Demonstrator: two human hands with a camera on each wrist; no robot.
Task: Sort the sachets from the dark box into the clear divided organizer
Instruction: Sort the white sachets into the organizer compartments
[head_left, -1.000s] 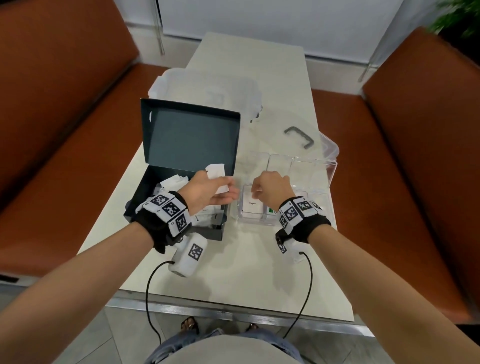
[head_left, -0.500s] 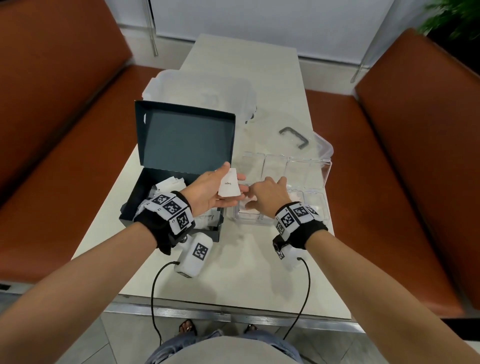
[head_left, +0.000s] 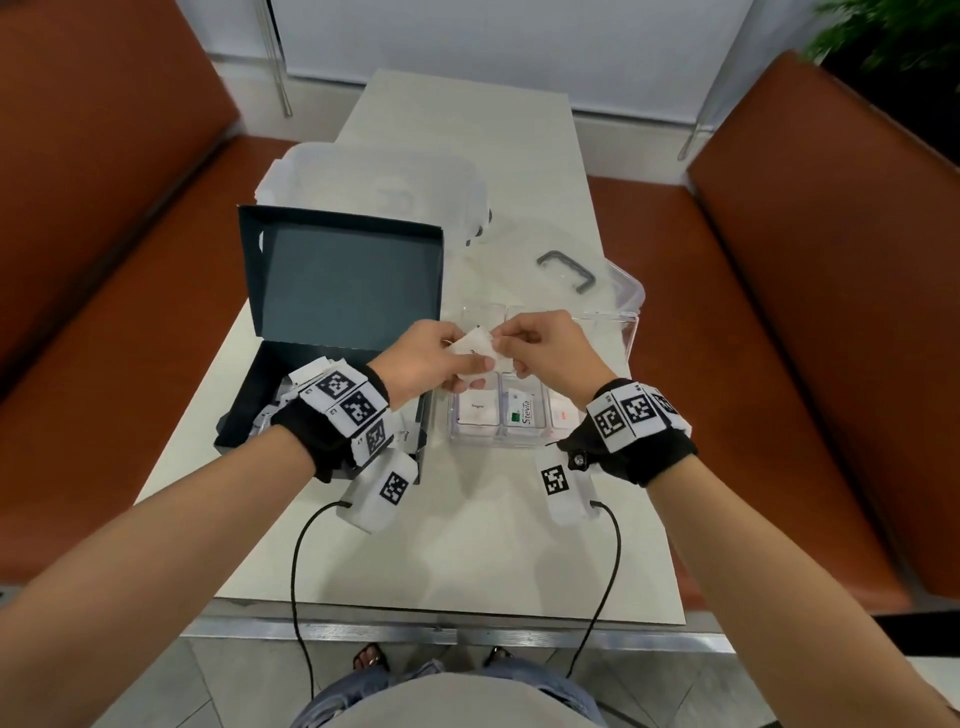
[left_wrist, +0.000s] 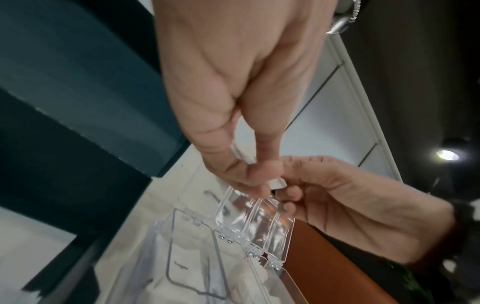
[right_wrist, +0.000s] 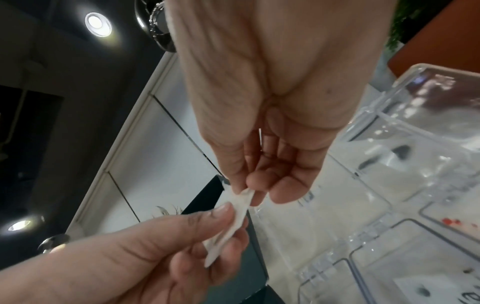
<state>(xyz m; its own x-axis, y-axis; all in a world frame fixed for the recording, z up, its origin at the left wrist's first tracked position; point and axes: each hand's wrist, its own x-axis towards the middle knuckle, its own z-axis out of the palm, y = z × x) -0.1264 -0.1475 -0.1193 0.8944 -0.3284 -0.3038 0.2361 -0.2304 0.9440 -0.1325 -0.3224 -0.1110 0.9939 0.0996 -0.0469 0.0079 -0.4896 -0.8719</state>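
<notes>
Both hands hold one white sachet above the gap between the dark box and the clear divided organizer. My left hand pinches its lower part between thumb and fingers. My right hand pinches its upper corner; the right wrist view shows the sachet edge-on between the two hands. More white sachets lie in the box under my left wrist, mostly hidden. The organizer's near compartments hold a sugar sachet, a Stevia sachet and one with red print.
The box's lid stands open behind it. A clear lid with a grey handle lies behind the organizer, and a frosted plastic container beyond the box. Brown bench seats flank the narrow white table.
My left hand lifted the sachet from over the box toward the organizer. My right hand rose from the near compartments and took hold of the sachet's upper corner.
</notes>
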